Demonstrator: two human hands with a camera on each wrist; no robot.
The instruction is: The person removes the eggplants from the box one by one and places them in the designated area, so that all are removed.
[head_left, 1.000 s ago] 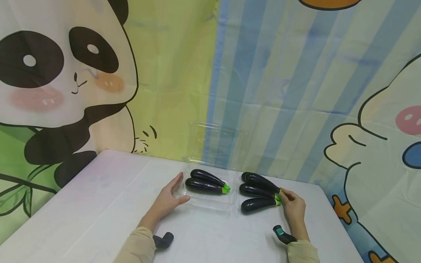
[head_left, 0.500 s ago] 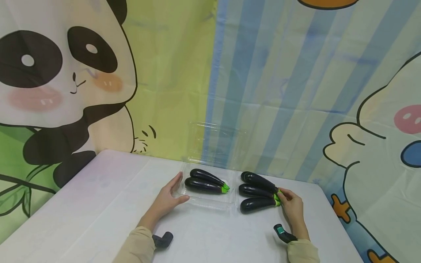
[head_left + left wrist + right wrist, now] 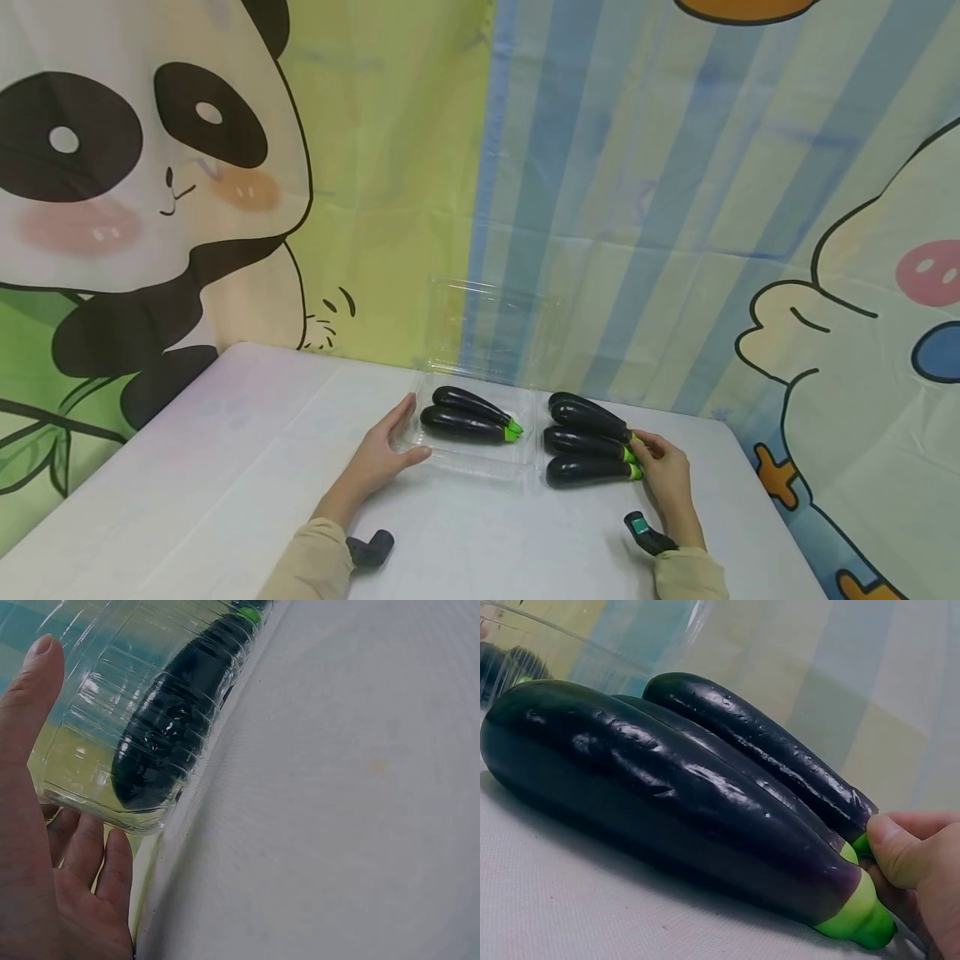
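My left hand rests at the left corner of a clear plastic clamshell box, thumb along one side and relaxed fingers at the other. Inside the box, two dark purple eggplants lie side by side with green stems to the right. Right of the box, several more eggplants lie in a fanned row, stems also to the right. With thumb and fingers, my right hand pinches the green stem end of a far eggplant in that row. A nearer eggplant hides part of the others in the right wrist view.
The box's clear lid stands raised at the back, against the printed curtain. All of it sits on a white-covered table, close to the back edge. A dark wrist camera mount sits on each wrist.
The nearest loose eggplant has turned slightly, its stem end shifting towards me. My right hand has moved a touch to the left and keeps its pinch. My left hand stays in place.
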